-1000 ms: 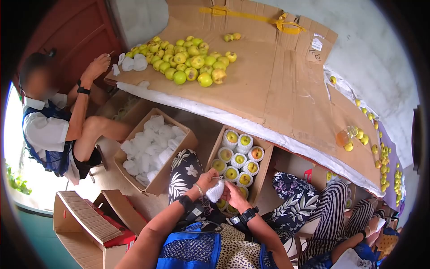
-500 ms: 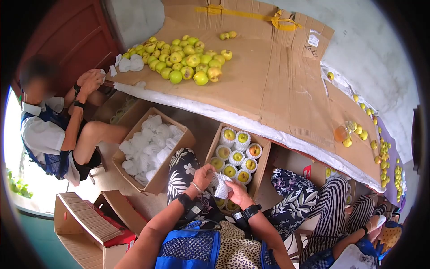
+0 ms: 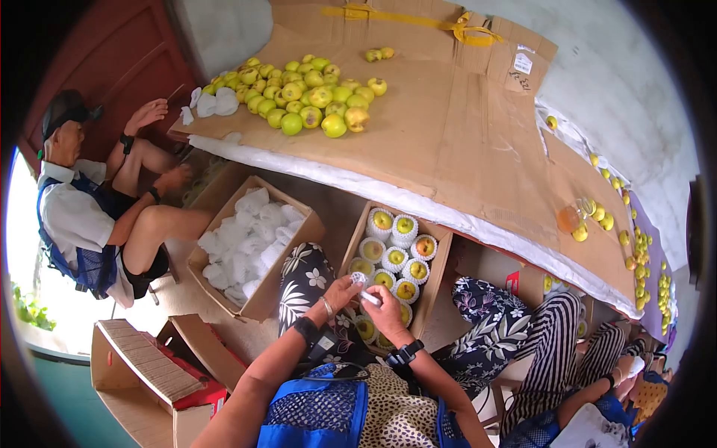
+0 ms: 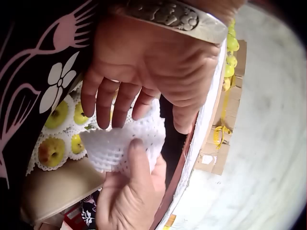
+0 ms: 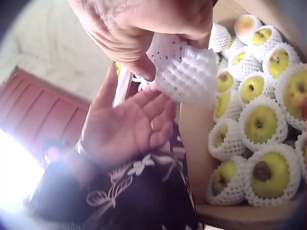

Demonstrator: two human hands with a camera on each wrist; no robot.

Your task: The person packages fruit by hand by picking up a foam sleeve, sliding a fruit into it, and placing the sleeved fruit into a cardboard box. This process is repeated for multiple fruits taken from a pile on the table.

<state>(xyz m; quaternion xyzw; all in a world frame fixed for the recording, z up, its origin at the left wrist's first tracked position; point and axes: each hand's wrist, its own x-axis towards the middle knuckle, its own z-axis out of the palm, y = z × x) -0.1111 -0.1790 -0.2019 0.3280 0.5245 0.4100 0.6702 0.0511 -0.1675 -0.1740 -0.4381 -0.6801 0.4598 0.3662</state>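
Observation:
A white foam net sleeve (image 4: 120,146) is pinched between the thumb and fingers of the right hand (image 4: 132,196). The left hand (image 4: 148,62) is palm up with its fingers loosely extended, its fingertips at the sleeve's edge. In the right wrist view the sleeve (image 5: 187,72) hangs from the right hand (image 5: 144,28), and the left hand (image 5: 129,127) lies beside it with an open palm. Both hands, left (image 3: 337,295) and right (image 3: 385,308), are above the lap, next to a carton (image 3: 441,272) of apples in foam sleeves (image 3: 404,230).
A carton of white foam sleeves (image 3: 243,243) stands left of the knees. Loose apples (image 3: 321,97) are heaped on the cardboard-covered table (image 3: 418,134). An opened carton (image 3: 142,373) lies at lower left. One person (image 3: 82,201) sits at left, another (image 3: 590,418) at right.
The left hand has let go of the sleeve's end and its fingers have opened, while the right hand keeps the sleeve. The person at left has lowered one hand from the table edge.

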